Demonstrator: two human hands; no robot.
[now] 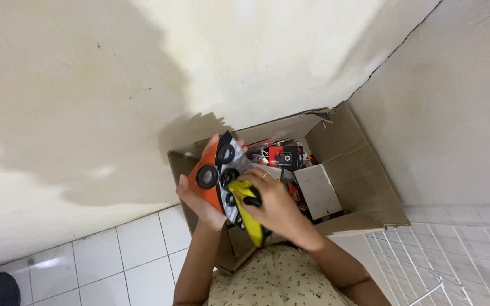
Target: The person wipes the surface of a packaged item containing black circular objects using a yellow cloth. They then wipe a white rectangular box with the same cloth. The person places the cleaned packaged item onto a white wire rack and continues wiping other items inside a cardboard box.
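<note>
The open box (pixel 364 170) is brown corrugated cardboard, matt and creased at its flaps. Above it, the wall (pixel 86 85) is rough painted plaster, blotchy and dull. Below the box, the floor tiles (pixel 137 249) are glossy white ceramic. Beside it, the orange package (pixel 211 175) looks like smooth card with shiny black rubber-like rings, and the yellow packet (pixel 249 218) looks like slick plastic.

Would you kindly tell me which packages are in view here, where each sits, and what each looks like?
Cardboard box: brown, flaps open, on the floor in the wall corner.
Blister pack: orange and grey card with black rings, flat, held in the left hand, touched by the right hand.
Red-black packet: small, rectangular, inside the box.
White carton: plain, rectangular, inside the box.
</note>
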